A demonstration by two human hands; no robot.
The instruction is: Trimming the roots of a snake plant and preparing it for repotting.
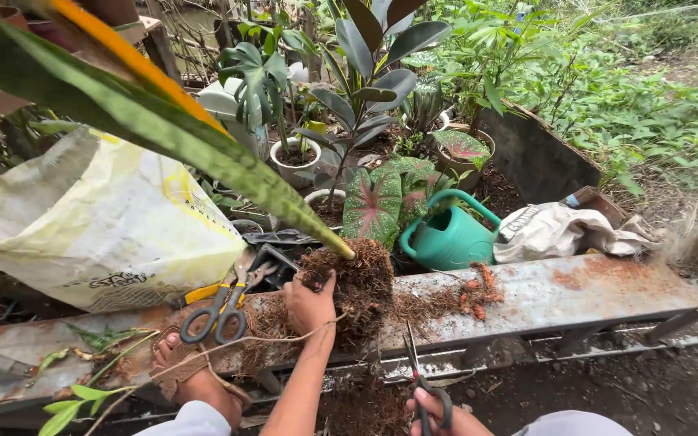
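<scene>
Brown, tangled root ball point(357, 291) resting on the rusty metal ledge point(575, 295), gripped from its near left side by the left hand point(310, 305), fingers curled into the fibres. Nearer than the root ball, at the bottom edge, right hand point(438, 416) closed through the handles of small scissors point(418, 381), blades pointing up at the roots. Left of the root ball, on the same ledge, grey-handled scissors point(216, 316) lying flat. Just beyond the root ball, green watering can point(448, 236); farther left, yellowish sack point(98, 226); farther back, potted plants point(357, 97).
</scene>
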